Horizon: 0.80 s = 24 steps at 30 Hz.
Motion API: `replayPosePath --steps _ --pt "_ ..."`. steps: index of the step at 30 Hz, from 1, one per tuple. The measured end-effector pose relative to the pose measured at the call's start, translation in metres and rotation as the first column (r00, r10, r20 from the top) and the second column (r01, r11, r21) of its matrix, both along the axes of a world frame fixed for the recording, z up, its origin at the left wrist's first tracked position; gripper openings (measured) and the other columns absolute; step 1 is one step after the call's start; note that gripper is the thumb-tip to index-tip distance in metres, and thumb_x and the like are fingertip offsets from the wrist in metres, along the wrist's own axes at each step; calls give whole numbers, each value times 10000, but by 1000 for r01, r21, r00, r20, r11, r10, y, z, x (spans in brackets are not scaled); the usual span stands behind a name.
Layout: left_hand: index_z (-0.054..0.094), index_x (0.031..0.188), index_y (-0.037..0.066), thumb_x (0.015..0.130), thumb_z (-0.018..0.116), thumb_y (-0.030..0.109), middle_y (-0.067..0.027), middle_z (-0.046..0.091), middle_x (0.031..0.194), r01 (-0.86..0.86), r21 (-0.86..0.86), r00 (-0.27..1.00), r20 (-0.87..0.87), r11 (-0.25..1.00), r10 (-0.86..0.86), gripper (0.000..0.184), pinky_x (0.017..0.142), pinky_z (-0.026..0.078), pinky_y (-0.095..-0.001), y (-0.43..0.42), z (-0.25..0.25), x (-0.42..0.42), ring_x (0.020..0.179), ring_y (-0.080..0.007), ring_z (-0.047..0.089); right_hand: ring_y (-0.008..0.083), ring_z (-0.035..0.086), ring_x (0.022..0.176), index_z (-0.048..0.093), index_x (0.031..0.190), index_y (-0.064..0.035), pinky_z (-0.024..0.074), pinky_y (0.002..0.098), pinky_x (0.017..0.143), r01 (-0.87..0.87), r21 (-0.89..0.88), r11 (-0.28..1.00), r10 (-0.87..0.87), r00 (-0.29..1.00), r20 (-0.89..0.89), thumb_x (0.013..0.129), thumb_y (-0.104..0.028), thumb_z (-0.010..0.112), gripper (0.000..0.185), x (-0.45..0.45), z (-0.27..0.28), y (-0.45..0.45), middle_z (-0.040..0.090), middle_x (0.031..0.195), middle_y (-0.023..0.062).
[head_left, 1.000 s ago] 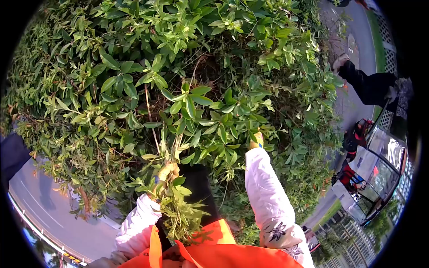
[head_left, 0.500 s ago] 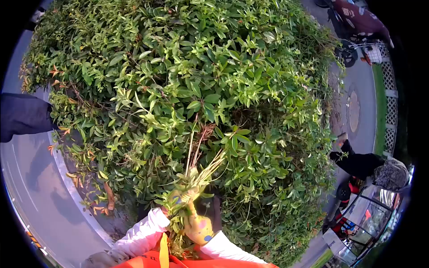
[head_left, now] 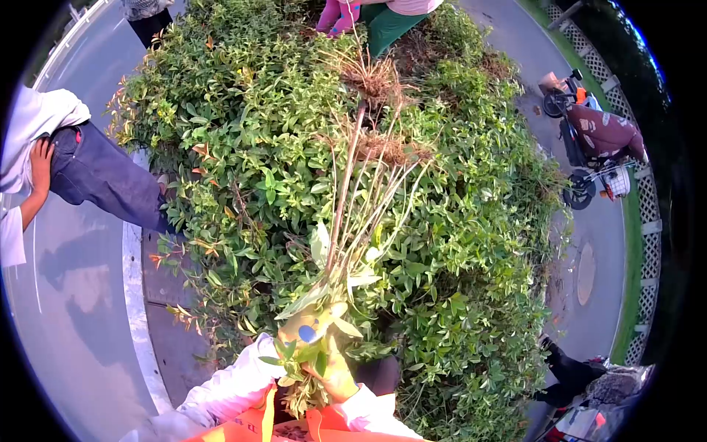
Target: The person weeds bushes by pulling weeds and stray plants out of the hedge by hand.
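Observation:
A bunch of pulled plants (head_left: 346,243) stands out in front of me, long bare stems and brown roots pointing away, leaves hanging toward my orange vest. My left hand (head_left: 300,328), in a yellowish glove with a blue spot, is closed around the stems near their leafy end. Just below and to the right, my right hand (head_left: 339,376), also gloved, is closed on the same bunch; leaves hide part of its fingers. Beneath the bunch spreads a dense green hedge (head_left: 243,162).
A person in dark trousers (head_left: 110,173) stands at the left by the kerb (head_left: 136,295). Another person, in green trousers (head_left: 390,29), is at the hedge's far end. On the right are a parked scooter (head_left: 582,140), a path and a lattice fence (head_left: 650,258).
My right hand has come from the hedge on the right to join my left on the bunch. The bunch is now raised, its roots visible farther out, and the view has shifted toward the hedge's far end.

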<state>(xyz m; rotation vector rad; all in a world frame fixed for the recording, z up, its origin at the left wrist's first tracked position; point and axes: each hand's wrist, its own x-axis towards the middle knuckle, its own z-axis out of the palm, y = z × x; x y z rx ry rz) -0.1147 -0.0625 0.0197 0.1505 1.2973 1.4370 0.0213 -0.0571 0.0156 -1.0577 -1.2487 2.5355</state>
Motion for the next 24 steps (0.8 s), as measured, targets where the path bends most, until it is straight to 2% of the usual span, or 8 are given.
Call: replayPosePath --steps 5,7,9,11,13,15,16,24 --pt "413 1316 28 887 575 119 -81 555 1152 1 54 979 202 999 -12 468 686 522 -283 17 -28 6 824 -162 612 142 566 938 496 1193 -8 456 280 838 60 -157 986 -63 998 -19 766 -120 729 500 14 -47 8 607 1052 50" --pt "440 1313 33 869 590 139 -119 447 1285 201 121 966 -190 972 -176 480 858 437 -313 43 -65 0 1022 -217 531 124 574 910 512 1177 7 467 264 813 166 -222 961 -168 986 8 765 -82 712 466 13 -52 26 610 1047 49" --pt "467 1310 38 852 606 158 -156 338 1419 346 167 767 -618 923 -175 494 1030 352 -344 96 -97 -24 1220 -271 450 122 571 887 541 1139 14 459 254 798 151 -101 983 -157 987 -46 789 -62 664 379 -9 -50 97 610 993 30" --pt "258 1423 46 906 568 191 -126 421 1360 162 328 925 -379 931 -28 620 978 402 -325 179 -39 -72 1188 -218 462 120 546 927 551 1151 14 433 251 824 137 337 931 -141 990 -12 804 -134 673 397 -59 -51 227 585 1026 14" --pt "364 1353 11 954 473 181 -167 489 1282 -115 319 805 -525 941 277 447 960 431 -307 225 16 -118 1133 -225 528 181 562 988 528 1225 -13 438 321 881 414 580 701 -357 909 -218 803 -479 653 641 -118 -27 393 587 1118 110" --pt "466 1233 -28 945 480 155 -160 584 1137 -370 475 645 -487 798 589 341 900 482 -317 242 1 -148 999 -227 604 188 516 1113 464 1287 -19 431 300 919 614 438 657 -502 789 -353 910 -407 527 544 -150 20 485 553 1209 131" --pt "490 1199 -34 941 490 154 -151 611 1064 -444 503 605 -443 742 662 319 864 497 -308 243 -12 -143 958 -220 619 189 574 1032 522 1215 6 468 309 895 637 732 243 -390 755 -527 944 -222 498 355 -137 3 552 594 1144 128" --pt "562 1099 -5 942 510 177 -69 628 946 -267 -253 964 -66 930 259 246 779 497 -276 235 -161 22 828 -144 619 153 634 843 624 998 45 517 273 780 183 501 846 -254 964 77 879 -42 548 166 -17 -166 493 655 915 86"
